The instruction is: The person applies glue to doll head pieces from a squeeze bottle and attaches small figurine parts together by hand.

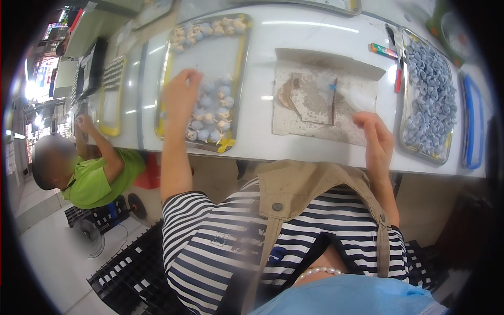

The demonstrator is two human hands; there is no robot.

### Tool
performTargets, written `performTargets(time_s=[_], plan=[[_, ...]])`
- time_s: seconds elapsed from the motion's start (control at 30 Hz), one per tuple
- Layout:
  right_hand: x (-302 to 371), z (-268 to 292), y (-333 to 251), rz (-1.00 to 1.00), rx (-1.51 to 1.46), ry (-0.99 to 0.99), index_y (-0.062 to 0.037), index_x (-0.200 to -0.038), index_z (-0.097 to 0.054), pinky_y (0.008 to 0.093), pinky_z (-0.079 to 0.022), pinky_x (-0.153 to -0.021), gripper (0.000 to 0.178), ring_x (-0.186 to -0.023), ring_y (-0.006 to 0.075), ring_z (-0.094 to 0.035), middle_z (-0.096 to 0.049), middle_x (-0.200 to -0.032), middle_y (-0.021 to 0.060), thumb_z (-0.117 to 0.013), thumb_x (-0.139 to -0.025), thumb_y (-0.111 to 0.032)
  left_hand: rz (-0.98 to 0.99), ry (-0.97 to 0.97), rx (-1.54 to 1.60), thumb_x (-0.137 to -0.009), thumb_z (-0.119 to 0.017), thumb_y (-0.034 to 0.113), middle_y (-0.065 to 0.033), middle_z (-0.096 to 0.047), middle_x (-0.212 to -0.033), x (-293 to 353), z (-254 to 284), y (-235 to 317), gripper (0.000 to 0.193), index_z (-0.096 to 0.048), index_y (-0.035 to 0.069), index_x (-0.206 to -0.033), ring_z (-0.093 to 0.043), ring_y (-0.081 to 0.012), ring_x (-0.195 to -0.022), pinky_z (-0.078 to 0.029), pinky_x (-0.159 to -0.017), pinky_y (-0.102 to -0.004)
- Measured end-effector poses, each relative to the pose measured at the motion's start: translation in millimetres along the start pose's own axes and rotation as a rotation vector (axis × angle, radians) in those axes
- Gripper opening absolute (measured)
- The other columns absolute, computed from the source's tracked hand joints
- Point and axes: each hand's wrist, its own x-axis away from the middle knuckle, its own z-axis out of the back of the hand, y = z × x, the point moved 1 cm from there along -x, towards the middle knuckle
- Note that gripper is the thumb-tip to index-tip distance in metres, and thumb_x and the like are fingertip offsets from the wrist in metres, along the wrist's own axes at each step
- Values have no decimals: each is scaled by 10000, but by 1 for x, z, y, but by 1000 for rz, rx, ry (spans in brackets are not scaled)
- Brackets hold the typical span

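My left hand (181,97) is over the left tray (244,79), its fingers bent together. Whatever they hold, if anything, is hidden. Below and beside it in that tray lie several small blue-grey round pieces (206,101) with beige parts, and more sit along the tray's far end. My right hand (377,137) is closed at the near right corner of a stained cardboard sheet (310,118), with fingers curled and pressed together. I cannot make out anything between them. On the cardboard are a thin dark stick (334,107) and a small blue bit (332,87).
To the right stands a tray full of blue-grey cupped pieces (428,100). A green tube (384,50) and a red-and-black pen-like thing (398,80) lie left of it. A blue-rimmed tray (473,121) is farther right. At far left, another person (100,168) in green sits working.
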Motion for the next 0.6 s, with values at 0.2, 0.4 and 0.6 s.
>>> performTargets(time_s=[0.2,0.4,0.6], plan=[[-4,-5,10,84,163,144,27,-952,-599,230,-398,-781,177,-874,115,-514,-587,-936,60,-491,-901,-104,107,-22,-280,-758,-629,329,-128,-631,-751,-60,-13,-81,298,-598,87,-930,-602,-298,-687,-451,-649,-386],[-33,29,33,263,498,291,-40,-1031,-593,274,-417,-783,201,-914,159,-546,-603,-981,64,-564,-848,-119,-66,-23,-300,-780,-576,243,-135,-617,-748,-103,-64,-138,267,-548,152,-1029,-603,-314,-731,-455,-652,-421],[-41,59,59,273,652,253,-56,-1067,-576,330,-430,-796,310,-900,258,-550,-592,-1012,120,-629,-783,-169,243,-49,1026,-847,-544,102,-199,-602,-955,-59,-50,-21,274,-517,-7,-1097,-600,-286,-858,-507,-771,-315]])
